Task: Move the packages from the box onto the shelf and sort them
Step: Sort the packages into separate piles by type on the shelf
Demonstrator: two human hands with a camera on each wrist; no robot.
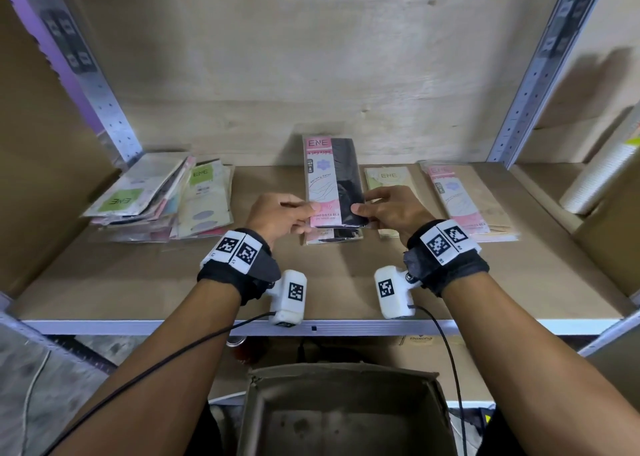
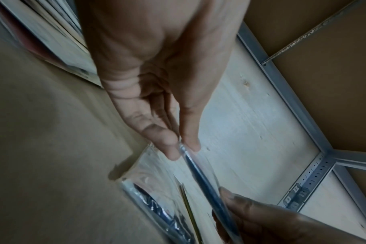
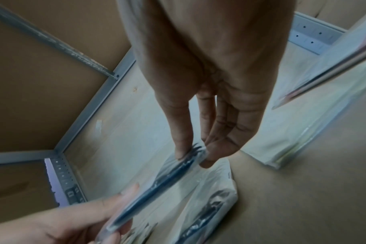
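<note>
Both hands hold one flat pink-and-black stocking package (image 1: 332, 182) above the shelf board (image 1: 138, 282). My left hand (image 1: 304, 211) pinches its lower left edge between thumb and fingers. On the lower right edge my right hand (image 1: 362, 210) pinches it the same way. Seen edge-on, the package (image 2: 201, 175) runs from my left hand (image 2: 181, 147) down to the other hand's thumb. In the right wrist view the package (image 3: 157, 186) is also edge-on under my right hand (image 3: 193, 156). Another pink-and-black package (image 1: 332, 237) lies flat beneath it. The cardboard box (image 1: 343, 417) sits below the shelf.
A loose heap of mixed packages (image 1: 156, 199) lies at the shelf's left. A green-label package (image 1: 388, 178) and a pink pile (image 1: 467, 203) lie to the right. Grey metal uprights (image 1: 526, 85) frame the bay. A white roll (image 1: 595, 178) leans in the neighbouring bay.
</note>
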